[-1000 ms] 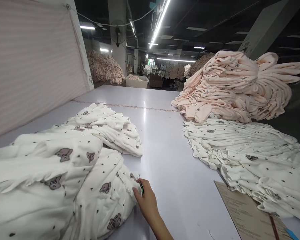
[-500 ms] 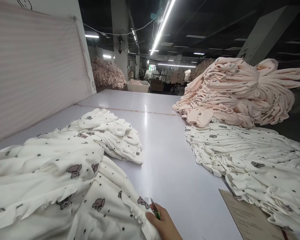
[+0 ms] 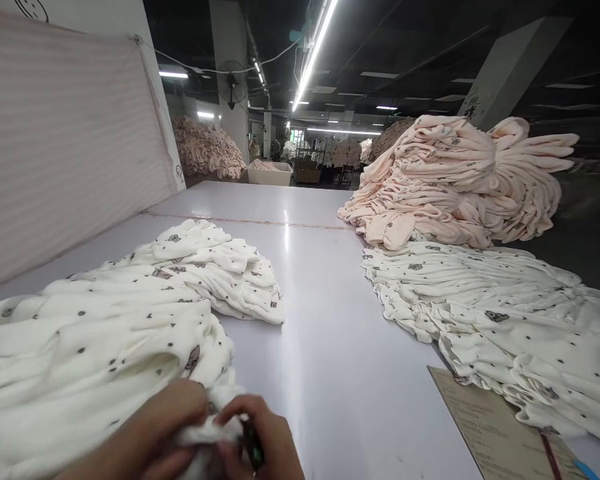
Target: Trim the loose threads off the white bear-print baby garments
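Observation:
A white fleece garment (image 3: pixel 130 360) with dots and small grey-purple animal prints lies spread at the near left. Low in front of me, my left hand (image 3: pixel 170 423) is closed on a bunched bit of its edge. Close beside it, my right hand (image 3: pixel 267 433) pinches the same bunched cloth. Dark thread snips (image 3: pixel 253 445) with a touch of green sit in the right palm, partly covered by the fingers. Motion blurs both hands, and the fingertips of the left are partly hidden.
A heap of matching white garments (image 3: pixel 480 300) lies on the right, with a pink pile (image 3: pixel 445 180) behind it. At the near right are a printed brown card (image 3: pixel 475 413) and a blue item (image 3: pixel 586 469). A striped cloth (image 3: pixel 70 133) hangs along the left of the pale table (image 3: pixel 325 333).
My left hand has come in from the left edge to meet the right. The right hand has shifted left, snips still in it, and the near garment's edge is now bunched between both hands.

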Action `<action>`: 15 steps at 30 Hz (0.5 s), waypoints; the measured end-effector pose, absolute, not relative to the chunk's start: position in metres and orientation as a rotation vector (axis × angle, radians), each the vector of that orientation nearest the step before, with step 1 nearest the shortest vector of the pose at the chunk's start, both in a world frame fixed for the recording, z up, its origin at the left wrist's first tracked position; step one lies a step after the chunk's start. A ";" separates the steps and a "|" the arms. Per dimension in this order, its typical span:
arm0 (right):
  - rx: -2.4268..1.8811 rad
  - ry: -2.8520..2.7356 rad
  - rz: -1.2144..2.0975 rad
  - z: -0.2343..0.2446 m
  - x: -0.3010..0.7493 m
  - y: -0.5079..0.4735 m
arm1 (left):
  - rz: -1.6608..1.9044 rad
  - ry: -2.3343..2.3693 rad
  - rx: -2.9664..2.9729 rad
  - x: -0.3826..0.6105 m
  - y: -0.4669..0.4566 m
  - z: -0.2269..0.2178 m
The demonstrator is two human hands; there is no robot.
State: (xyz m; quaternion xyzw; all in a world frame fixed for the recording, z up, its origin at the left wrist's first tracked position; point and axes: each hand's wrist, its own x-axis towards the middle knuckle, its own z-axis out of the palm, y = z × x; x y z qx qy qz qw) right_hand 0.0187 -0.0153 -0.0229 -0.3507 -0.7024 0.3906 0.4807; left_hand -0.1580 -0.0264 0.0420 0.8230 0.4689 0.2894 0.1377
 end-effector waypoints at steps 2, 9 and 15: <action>-0.991 -1.750 1.117 -0.023 0.024 -0.013 | 0.955 1.329 2.399 -0.168 -0.022 0.039; -1.008 -1.659 1.371 -0.035 0.034 -0.021 | 1.167 1.204 2.338 -0.172 -0.024 0.026; -0.949 -1.690 1.181 -0.011 0.036 -0.016 | 1.170 1.238 2.234 -0.171 -0.024 0.014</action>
